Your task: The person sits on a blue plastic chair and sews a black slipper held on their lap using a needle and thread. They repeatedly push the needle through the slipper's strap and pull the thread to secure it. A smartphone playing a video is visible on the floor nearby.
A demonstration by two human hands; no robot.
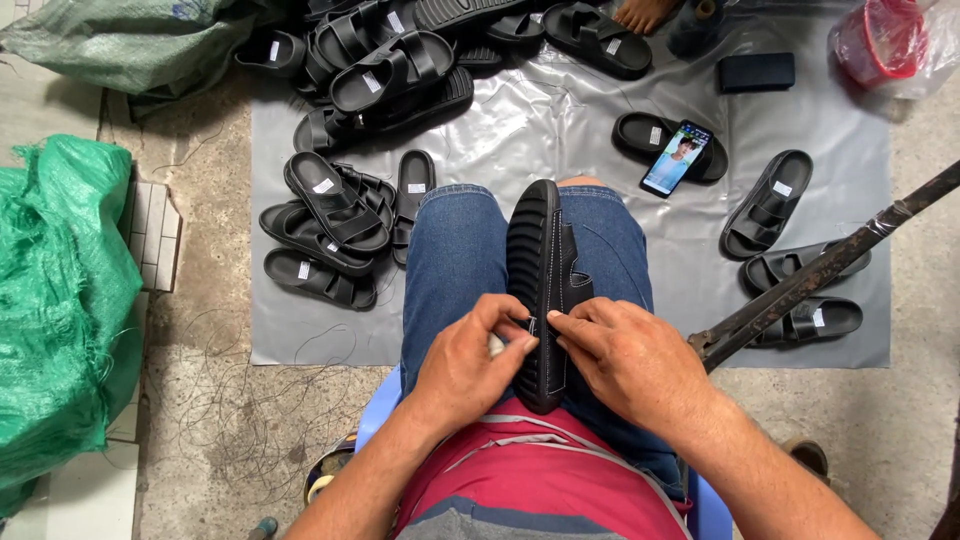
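At centre frame the black sandal (pixel 540 290) stood on edge between the knees, its long axis running away toward the upper frame, and the left hand (pixel 470 362) and right hand (pixel 625 360) both pinched its near, stitched rim from either side.

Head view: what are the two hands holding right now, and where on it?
Both hands pinch a black sandal clamped on edge between the knees, at the stitched sole edge near its close end: left hand and right hand meet there.
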